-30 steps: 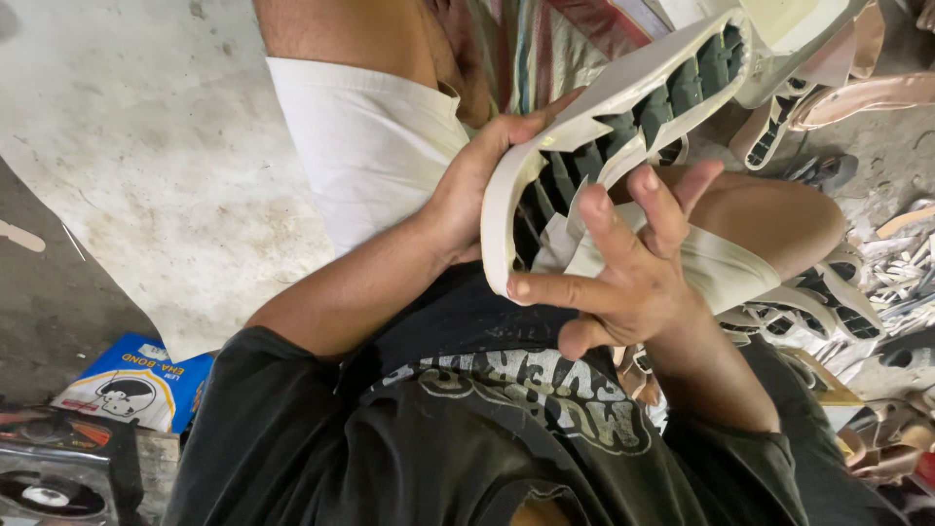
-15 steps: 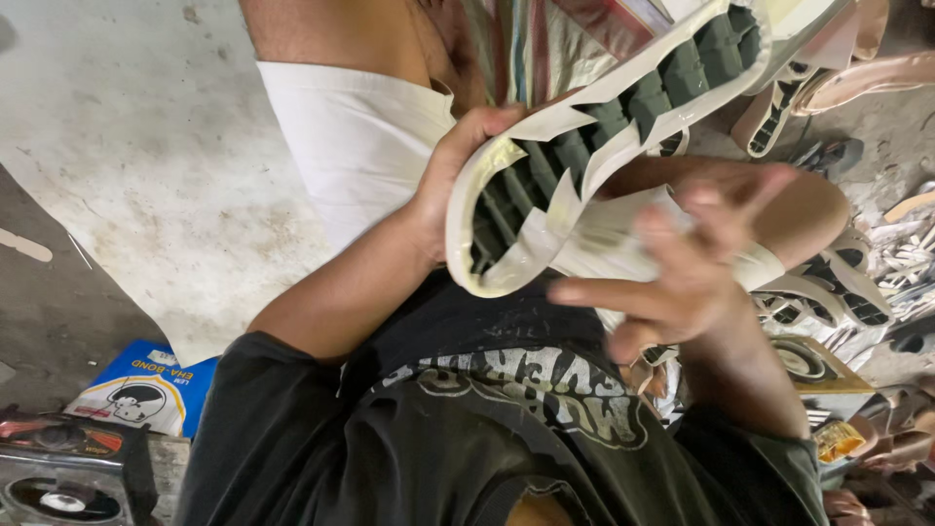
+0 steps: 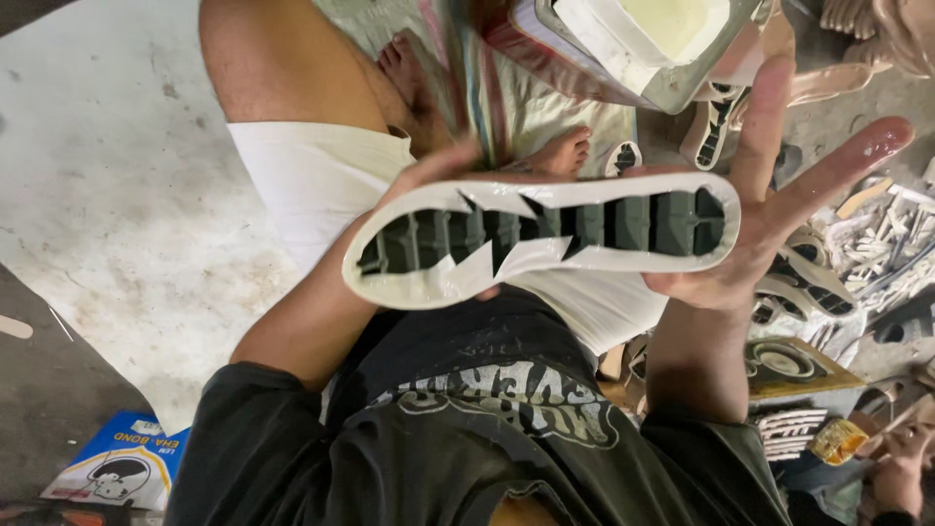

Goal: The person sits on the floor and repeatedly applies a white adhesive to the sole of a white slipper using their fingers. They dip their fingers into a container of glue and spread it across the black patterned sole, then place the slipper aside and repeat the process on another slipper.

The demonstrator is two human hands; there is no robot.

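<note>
Now swung level across mid-frame: cream rubber shoe sole with dark green tread (image 3: 545, 239), left hand (image 3: 429, 180) gripping one end, right hand (image 3: 769, 224) splayed flat against the other.

Lighting is even and moderately bright from overhead, brightest on the pale floor sheet (image 3: 117, 175) at left. The bare floor (image 3: 39, 409) at lower left falls dim. A wet sheen glints on the right hand (image 3: 769, 214) fingertips. The white container (image 3: 653, 39) at top edge is soft and stretched; corners show wide-angle distortion.
</note>
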